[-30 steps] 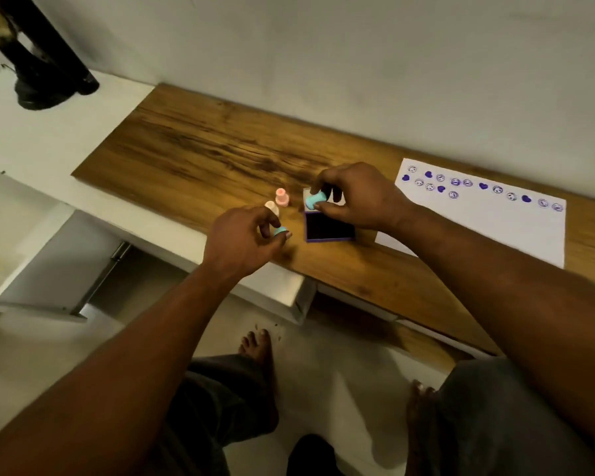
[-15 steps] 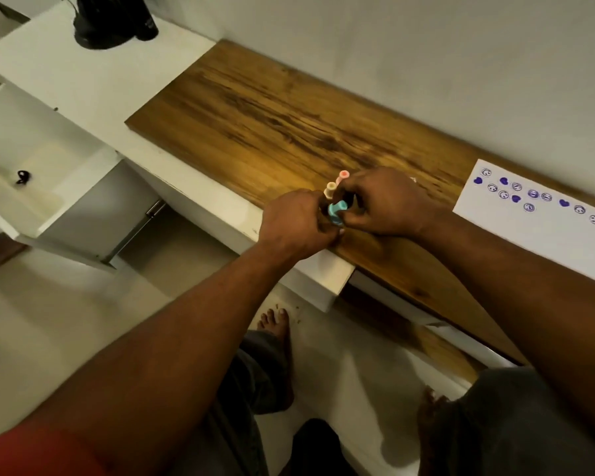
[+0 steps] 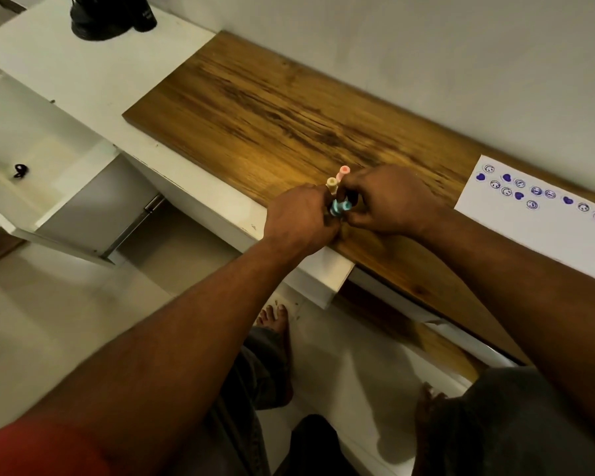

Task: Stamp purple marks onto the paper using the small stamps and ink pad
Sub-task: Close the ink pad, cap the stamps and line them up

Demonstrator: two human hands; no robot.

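My left hand [image 3: 301,219] and my right hand [image 3: 389,201] meet over the wooden desk top [image 3: 272,108], and both pinch a small blue stamp [image 3: 340,207] between their fingertips. A cream stamp [image 3: 332,183] and a pink stamp [image 3: 343,171] stand upright on the wood just behind the hands. The ink pad is hidden under my right hand. The white paper [image 3: 543,228] lies at the right, with a row of purple hearts and smiley marks along its far edge.
A white counter [image 3: 83,73] adjoins the wood on the left, with a black object [image 3: 112,13] at its far end. An open white drawer [image 3: 49,187] holds a small black item [image 3: 20,170]. The wall runs close behind the desk. My bare feet show below on the floor.
My hands have come together on the blue stamp; a second ago they were apart, each with a blue piece, and the ink pad showed. The view has swung left.
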